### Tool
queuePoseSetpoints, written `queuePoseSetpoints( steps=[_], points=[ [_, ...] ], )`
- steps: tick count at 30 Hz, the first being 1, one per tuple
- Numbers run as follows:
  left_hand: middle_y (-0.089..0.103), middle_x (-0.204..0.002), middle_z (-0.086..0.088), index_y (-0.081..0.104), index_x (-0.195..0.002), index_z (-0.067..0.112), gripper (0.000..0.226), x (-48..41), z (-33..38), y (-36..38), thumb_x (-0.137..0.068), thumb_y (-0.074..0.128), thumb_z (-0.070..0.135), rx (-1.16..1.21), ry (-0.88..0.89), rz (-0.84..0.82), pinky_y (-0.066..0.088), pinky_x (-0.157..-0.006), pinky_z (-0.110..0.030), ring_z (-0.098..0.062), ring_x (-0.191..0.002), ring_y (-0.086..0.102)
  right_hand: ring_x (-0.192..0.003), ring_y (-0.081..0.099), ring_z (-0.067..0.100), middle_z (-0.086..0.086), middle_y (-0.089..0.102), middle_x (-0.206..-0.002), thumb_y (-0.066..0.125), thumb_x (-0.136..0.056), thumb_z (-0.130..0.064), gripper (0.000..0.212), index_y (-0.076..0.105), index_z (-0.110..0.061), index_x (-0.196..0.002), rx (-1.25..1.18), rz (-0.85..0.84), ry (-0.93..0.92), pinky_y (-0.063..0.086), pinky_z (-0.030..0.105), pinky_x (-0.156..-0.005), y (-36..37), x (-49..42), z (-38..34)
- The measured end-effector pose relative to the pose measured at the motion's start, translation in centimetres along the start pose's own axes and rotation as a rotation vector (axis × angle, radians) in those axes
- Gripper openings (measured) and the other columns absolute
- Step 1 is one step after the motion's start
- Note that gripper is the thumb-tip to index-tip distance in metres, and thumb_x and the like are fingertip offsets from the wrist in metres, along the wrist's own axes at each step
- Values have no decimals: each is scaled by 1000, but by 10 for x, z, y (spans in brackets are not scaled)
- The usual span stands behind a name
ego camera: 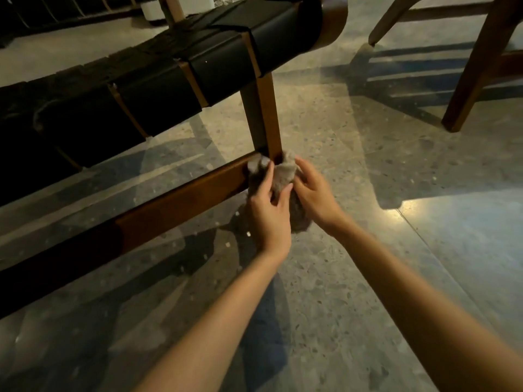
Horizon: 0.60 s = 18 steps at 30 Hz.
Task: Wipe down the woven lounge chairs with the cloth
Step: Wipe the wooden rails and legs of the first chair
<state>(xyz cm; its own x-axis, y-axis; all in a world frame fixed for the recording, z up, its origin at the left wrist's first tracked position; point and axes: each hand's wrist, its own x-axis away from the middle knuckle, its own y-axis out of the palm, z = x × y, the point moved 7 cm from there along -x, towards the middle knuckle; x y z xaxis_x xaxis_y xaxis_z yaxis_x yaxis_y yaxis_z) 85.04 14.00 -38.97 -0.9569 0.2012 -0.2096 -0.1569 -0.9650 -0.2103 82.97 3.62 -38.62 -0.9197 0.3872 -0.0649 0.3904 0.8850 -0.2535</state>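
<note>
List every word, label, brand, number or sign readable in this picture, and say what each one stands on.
None: no text can be read anywhere in this view.
The cloth, the black woven straps, the wooden leg and the speckled floor show no lettering.
The white object at the top edge is cut off and dim; no label shows on it.

The cloth (pixel 281 176) lies against the chair leg (pixel 264 114), between left hand (pixel 268 213) and right hand (pixel 314 193). A 2nd chair (pixel 479 66) stands far right.
</note>
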Motion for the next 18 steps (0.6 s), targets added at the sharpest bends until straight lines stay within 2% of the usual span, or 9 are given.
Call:
queuePoseSetpoints(
  steps=[3,6,8,10,12,14,16,18],
  points=[
    [56,-133,-8,47,-137,12,47,13,-24,-1,-91,59,12,-12,-126,13,43,-104,-37,-12,-123,52,-126,49,18,6,46,-144,42,-101,-9,47,33,-15,-146,70,-35,20,38,40,-108,4,6,6],
    [58,-131,-9,49,-135,8,44,12,-26,-1,-92,56,4,62,-148,53,44,-104,-39,-15,-123,53,-134,41,19,7,42,-147,44,-100,-9,49,31,-14,-147,3,-22,-15,36,42,-110,6,-1,-2],
    [61,-125,-10,54,-130,6,41,7,-26,-1,-90,55,-3,154,-218,119,47,-100,-32,-14,-118,57,-132,45,21,9,46,-143,46,-99,-7,49,34,-14,-146,-14,12,-49,39,44,-108,6,-12,-8],
    [64,-119,-11,58,-125,4,38,2,-31,1,-88,54,-6,215,-326,186,50,-86,-16,-13,-110,60,-125,51,18,8,53,-136,49,-97,-6,49,38,-14,-144,31,69,-78,44,42,-104,7,-22,-11],
    [67,-114,-12,61,-119,2,33,-3,-42,2,-88,55,-5,249,-427,247,48,-69,-4,-14,-105,63,-119,55,14,4,56,-132,52,-96,-7,50,40,-14,-143,81,124,-110,46,35,-102,8,-25,-9],
    [67,-111,-12,63,-116,1,27,-7,-54,0,-89,57,0,236,-509,282,46,-63,-1,-17,-104,64,-117,57,15,3,58,-130,53,-96,-8,50,40,-14,-144,133,144,-129,46,26,-99,10,-24,-1],
    [67,-113,-11,63,-116,2,27,-11,-63,-3,-90,58,7,193,-539,251,48,-67,-6,-18,-106,63,-117,57,17,7,59,-130,50,-97,-9,47,41,-13,-143,139,109,-108,46,34,-101,13,-20,13],
    [66,-117,-9,62,-120,6,29,-16,-72,-1,-92,58,11,169,-534,172,49,-84,-18,-17,-109,61,-120,56,17,7,59,-130,44,-100,-9,43,41,-11,-143,80,39,-61,44,41,-102,18,-16,29]
  ],
)
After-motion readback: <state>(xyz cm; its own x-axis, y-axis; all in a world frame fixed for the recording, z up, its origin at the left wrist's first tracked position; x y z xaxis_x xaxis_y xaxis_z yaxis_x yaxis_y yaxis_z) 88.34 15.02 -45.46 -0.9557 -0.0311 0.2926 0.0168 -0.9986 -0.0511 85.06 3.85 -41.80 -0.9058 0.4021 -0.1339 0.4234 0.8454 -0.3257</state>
